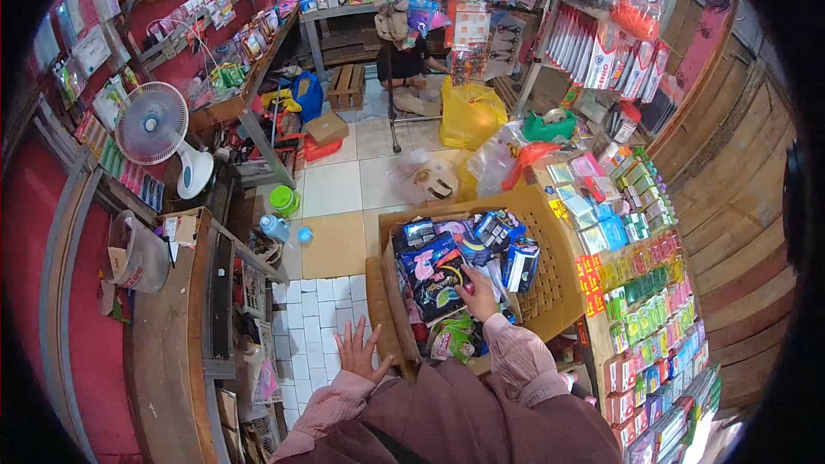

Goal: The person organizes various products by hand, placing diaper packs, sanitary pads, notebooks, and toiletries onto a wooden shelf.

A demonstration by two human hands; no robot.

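Note:
My right hand (479, 296) reaches into an open cardboard box (388, 292), its fingers curled at the edge of a black packet (438, 290) with a curved pad-like picture. Around it lie several dark blue and black plastic packets (494, 230), a blue-and-white packet (521, 265) and a green packet (453, 339). A small pinkish spot shows beside the right fingers; what it is I cannot make out. My left hand (361, 351) hovers to the left of the box, fingers spread, holding nothing.
A sloped display of small boxes and sachets (644, 292) borders the right side. On the left stand a wooden counter (163, 344) and a white fan (153, 125). Ahead are a yellow plastic bag (473, 112) and a seated person (408, 69). A green container (284, 199) sits on the floor.

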